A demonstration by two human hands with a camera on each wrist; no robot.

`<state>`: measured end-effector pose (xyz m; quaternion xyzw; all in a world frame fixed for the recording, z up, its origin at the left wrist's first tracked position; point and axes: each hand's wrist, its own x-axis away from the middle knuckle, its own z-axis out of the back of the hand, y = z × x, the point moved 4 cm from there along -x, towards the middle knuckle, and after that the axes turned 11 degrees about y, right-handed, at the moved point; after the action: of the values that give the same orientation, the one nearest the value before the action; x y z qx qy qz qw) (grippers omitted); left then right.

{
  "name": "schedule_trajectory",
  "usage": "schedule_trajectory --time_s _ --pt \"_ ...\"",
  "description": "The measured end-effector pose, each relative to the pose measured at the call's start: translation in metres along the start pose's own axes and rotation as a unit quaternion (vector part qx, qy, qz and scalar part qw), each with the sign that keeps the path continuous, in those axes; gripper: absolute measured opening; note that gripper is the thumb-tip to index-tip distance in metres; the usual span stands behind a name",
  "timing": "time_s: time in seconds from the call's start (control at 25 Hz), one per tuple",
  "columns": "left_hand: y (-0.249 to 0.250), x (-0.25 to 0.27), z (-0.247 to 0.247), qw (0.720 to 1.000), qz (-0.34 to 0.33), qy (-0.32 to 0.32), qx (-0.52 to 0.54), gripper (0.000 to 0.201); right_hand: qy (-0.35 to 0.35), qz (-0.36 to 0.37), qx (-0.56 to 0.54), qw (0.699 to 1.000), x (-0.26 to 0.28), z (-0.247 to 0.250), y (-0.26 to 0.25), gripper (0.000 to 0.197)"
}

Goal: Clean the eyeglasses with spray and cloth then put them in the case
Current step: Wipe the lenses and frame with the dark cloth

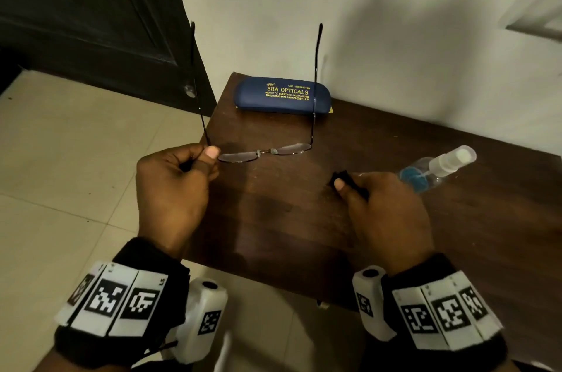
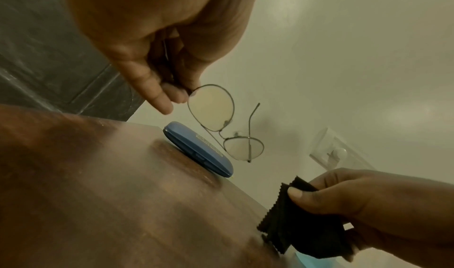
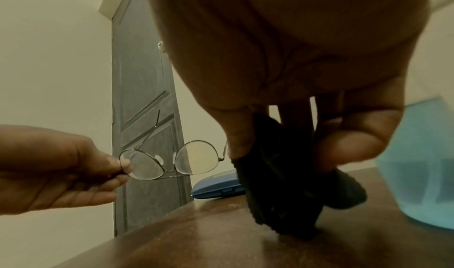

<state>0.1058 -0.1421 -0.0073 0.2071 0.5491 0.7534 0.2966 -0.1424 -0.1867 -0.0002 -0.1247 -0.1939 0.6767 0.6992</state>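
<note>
The glasses (image 1: 264,154) are thin, dark wire-rimmed ones with rounded teardrop lenses, clear nose pads and a slim double bridge. Both temples are unfolded and point away from the person, toward the wall. They are held above the table (image 1: 304,219), clear of its top, with the lenses facing down in the head view. In the wrist views the lenses look hazy and faintly yellow.

The left hand (image 1: 173,186) pinches the frame at its left end, by the hinge, thumb on top and fingers curled beneath, so its grip is closed on the glasses. The right hand (image 1: 386,210) has its grip closed on a black cloth (image 2: 290,223) with a zigzag-cut edge, bunched between thumb and fingers; the cloth's lower end hangs down to the table, and whether it touches is unclear.

A blue case (image 1: 281,95) with yellow lettering lies shut near the table's far edge, by the wall, beyond the glasses. A clear spray bottle (image 1: 438,166) with blue liquid and a white nozzle under a clear cap lies on its side just beyond the right hand.
</note>
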Motion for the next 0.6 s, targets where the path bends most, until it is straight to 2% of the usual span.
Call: schedule_trajectory --time_s 0.08,0.12,0.2,0.28,0.48,0.6 --pt "0.005 0.002 -0.002 0.998 -0.05 0.012 -0.029 0.016 0.057 0.04 0.028 0.997 0.0 0.005 -0.003 0.03" --pt "0.006 0.004 -0.004 0.997 -0.068 0.016 -0.04 0.012 0.065 0.042 0.001 0.997 0.0 0.007 -0.004 0.03" --pt "0.009 0.006 -0.007 0.995 -0.086 0.025 -0.048 0.015 0.023 -0.007 -0.159 0.987 -0.001 0.002 -0.007 0.027" --pt "0.012 0.009 -0.01 0.992 -0.107 0.027 -0.055 0.016 0.003 -0.029 -0.279 0.96 0.001 -0.002 -0.016 0.021" --pt "0.022 0.024 -0.019 0.986 -0.152 0.021 -0.068 0.008 0.113 0.01 -0.358 0.927 0.006 -0.001 -0.028 0.017" --pt "0.025 0.031 -0.021 0.982 -0.175 0.024 -0.063 0.007 0.136 0.01 -0.38 0.915 0.01 -0.004 -0.032 0.016"
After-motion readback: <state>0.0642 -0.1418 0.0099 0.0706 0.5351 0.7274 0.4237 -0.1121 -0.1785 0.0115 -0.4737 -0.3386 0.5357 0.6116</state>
